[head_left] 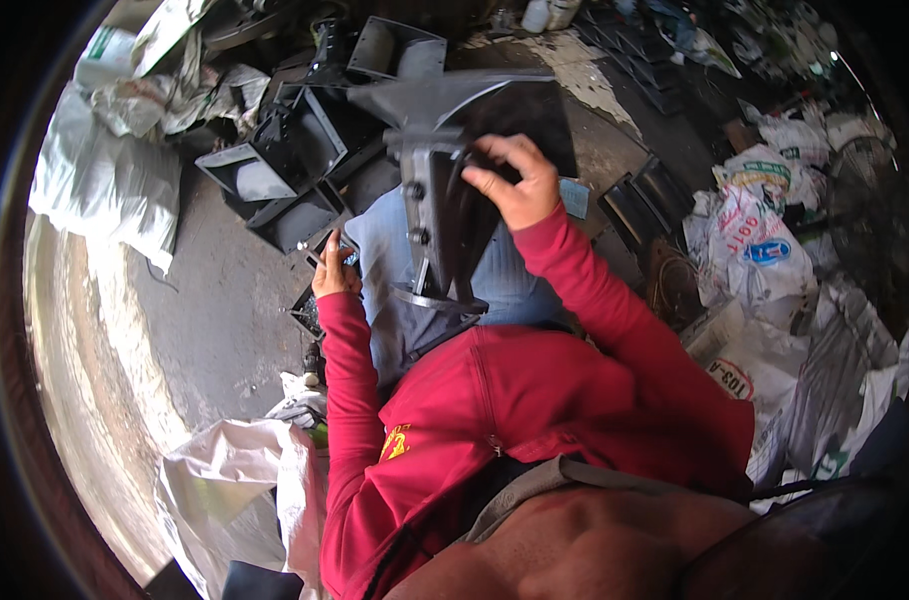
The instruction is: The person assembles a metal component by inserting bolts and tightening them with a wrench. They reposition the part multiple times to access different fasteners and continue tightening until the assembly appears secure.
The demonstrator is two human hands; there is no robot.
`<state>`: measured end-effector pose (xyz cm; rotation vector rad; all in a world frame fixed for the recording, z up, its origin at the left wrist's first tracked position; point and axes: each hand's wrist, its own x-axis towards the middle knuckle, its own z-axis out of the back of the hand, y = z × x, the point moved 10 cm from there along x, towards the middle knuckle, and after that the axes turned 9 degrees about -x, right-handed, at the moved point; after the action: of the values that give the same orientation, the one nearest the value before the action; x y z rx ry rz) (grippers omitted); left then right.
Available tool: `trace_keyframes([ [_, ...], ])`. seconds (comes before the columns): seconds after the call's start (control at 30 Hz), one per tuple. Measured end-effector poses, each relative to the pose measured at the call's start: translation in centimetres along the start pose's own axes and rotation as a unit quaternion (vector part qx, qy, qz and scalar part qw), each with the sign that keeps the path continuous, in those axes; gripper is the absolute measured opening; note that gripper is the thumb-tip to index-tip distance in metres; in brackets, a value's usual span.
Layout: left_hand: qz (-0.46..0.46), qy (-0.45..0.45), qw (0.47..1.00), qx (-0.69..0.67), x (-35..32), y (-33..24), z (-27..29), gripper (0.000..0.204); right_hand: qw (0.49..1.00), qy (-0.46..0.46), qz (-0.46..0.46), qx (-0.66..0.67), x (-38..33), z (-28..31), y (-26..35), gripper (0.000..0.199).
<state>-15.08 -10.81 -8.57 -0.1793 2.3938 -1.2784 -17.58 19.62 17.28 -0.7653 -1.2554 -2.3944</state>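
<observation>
Two hands are working over the lap: the right hand (509, 180) is gripping, fingers curled, the upper edge of a dark metal bracket (436, 200) standing on the blue-jeaned knees at twelve o'clock. At nine o'clock, the left hand (332, 275) is pinching a small bolt (310, 256) beside piled black brackets (284, 170).

Matt dark plastic housing (439, 190)
</observation>
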Motion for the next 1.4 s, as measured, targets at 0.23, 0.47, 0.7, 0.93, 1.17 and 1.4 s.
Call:
trace_keyframes([
  [0.23,0.125,0.319,0.932,-0.116,5.5,3.8,-9.4,0.071,0.845,-0.062,-0.224,0.482,-3.0,-0.8,-6.3,0.045],
  [0.47,-0.057,0.238,0.969,0.023,5.7,-1.2,-5.1,0.082,0.928,0.025,-0.123,0.352,-8.0,-7.2,-16.1,0.048],
  [0.7,-0.154,0.351,0.912,0.149,2.5,-1.8,-4.2,0.095,0.971,0.152,-0.127,0.135,-14.6,-9.9,-22.4,0.043],
  [0.93,-0.133,0.26,0.944,0.156,-1.2,-2.8,-8.4,0.061,0.85,0.143,-0.419,0.286,-13.8,-2.9,-20.8,0.051],
  [1.17,-0.268,0.331,0.893,0.144,-0.8,-5.4,-5.9,0.074,0.908,0.085,-0.378,0.156,-14.6,-1.6,-25.3,0.035],
  [1.4,0.087,-0.2,0.838,0.5,10.4,3.0,26.9,0.042,0.998,0.022,-0.055,-0.028,-11.2,3.1,-7.6,0.02],
])
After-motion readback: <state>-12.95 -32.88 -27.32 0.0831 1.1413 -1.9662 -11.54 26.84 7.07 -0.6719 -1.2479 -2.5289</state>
